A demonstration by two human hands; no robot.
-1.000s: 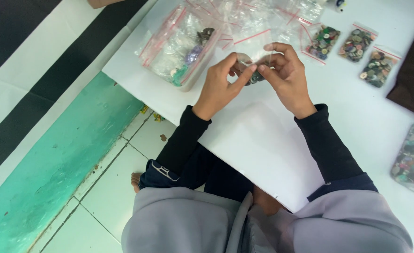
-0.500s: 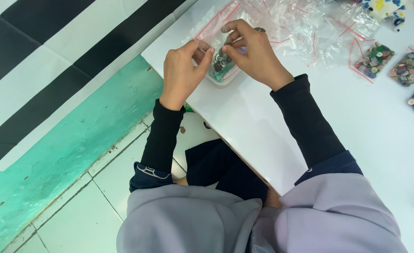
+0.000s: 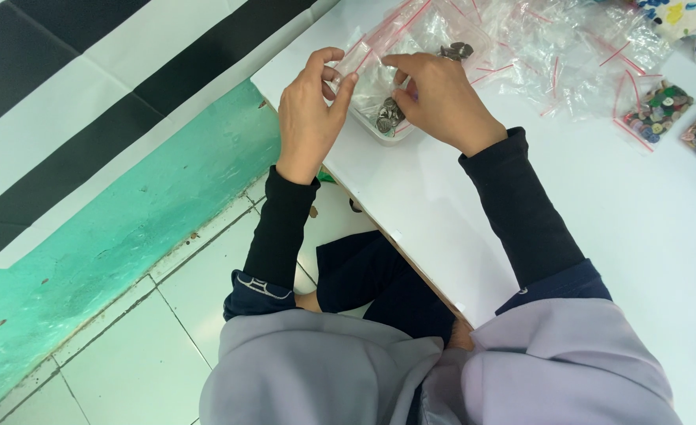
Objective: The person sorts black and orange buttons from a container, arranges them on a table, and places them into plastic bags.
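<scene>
Left hand point(image 3: 310, 118) pinching the strip end of a small clear bag point(image 3: 379, 86) between thumb and fingers; right hand point(image 3: 438, 98) gripping the same bag from the other side, fingers curled over its mouth. Bag held just above the tabletop point(image 3: 458, 212), near its front-left corner, with dark buttons point(image 3: 387, 116) gathered in the lower end. Seal state hard to tell under the fingers; apparently filled, closing perhaps under way. Behind the hands, toward the far edge, a heap of empty clear bags point(image 3: 553, 47) with red zip strips, so plenty left unfilled by the look of it. Further right, near the right edge, three filled bags point(image 3: 659, 106) of mixed coloured buttons lying flat, seemingly finished. At the far right corner, part of a white thing point(image 3: 683, 20) with blue and yellow spots.
</scene>
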